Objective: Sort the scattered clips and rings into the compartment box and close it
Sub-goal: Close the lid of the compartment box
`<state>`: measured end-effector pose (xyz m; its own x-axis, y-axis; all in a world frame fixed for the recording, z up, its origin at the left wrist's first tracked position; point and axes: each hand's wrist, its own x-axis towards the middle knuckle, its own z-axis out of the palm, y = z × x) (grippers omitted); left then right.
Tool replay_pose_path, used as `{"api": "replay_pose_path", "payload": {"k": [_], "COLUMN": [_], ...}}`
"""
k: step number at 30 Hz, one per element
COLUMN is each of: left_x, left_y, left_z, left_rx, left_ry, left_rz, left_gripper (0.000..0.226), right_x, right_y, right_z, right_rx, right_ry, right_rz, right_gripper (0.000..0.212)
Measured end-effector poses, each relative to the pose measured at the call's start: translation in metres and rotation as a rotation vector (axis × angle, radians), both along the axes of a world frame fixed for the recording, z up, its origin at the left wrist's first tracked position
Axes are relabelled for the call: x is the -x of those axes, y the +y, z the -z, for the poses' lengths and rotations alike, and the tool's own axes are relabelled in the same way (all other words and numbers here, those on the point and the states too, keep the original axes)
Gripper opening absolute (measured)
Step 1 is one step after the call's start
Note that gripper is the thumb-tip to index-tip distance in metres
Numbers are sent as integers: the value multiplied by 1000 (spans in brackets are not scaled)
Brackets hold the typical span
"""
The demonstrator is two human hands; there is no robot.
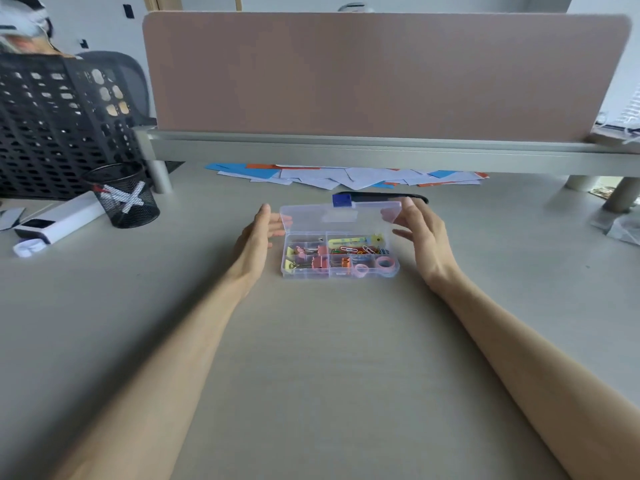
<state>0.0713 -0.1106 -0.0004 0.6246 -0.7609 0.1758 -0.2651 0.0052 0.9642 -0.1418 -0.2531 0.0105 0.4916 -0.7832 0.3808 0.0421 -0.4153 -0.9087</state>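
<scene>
Grey desk [311,341], compartment box [339,258], mesh cup [126,199], scattered papers [346,176]

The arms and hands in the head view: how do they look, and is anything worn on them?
Both forearms are bare up to the frame edge; no sleeves show. The left hand and the right hand wear no gloves. No watch, bracelet or ring is visible on the wrists or the fingers. The arms look slender and long in the wide-angle picture.
</scene>
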Motion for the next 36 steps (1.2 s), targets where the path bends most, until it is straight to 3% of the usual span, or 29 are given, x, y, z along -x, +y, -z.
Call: {"api": "replay_pose_path", "payload": {"k": [4,8,11,14,22,25,36], "left_x": [11,27,31,34,40,45,50], "left_y": [17,30,35,35,29,29,34], "left_z": [4,10,13,12,11,12,11], "left_rx": [-101,-157,-245,-308,-273,-215,-230], "left_ry": [-78,-293,-512,-544,-537,-536,-558], "left_rz": [-26,55,62,99,97,84,88], "left_gripper": [58,26,35,40,33,30,59], "right_x": [11,18,18,16,3,2,5], "right_y": [22,36,44,49,54,58,63], "right_z": [5,11,17,20,16,17,16], "right_rx": [221,418,547,666,398,367,396], "right_ry": [286,451,518,542,489,494,509], "right_rz": [23,41,64,41,92,112,95], "right_gripper": [45,44,38,36,16,25,43]}}
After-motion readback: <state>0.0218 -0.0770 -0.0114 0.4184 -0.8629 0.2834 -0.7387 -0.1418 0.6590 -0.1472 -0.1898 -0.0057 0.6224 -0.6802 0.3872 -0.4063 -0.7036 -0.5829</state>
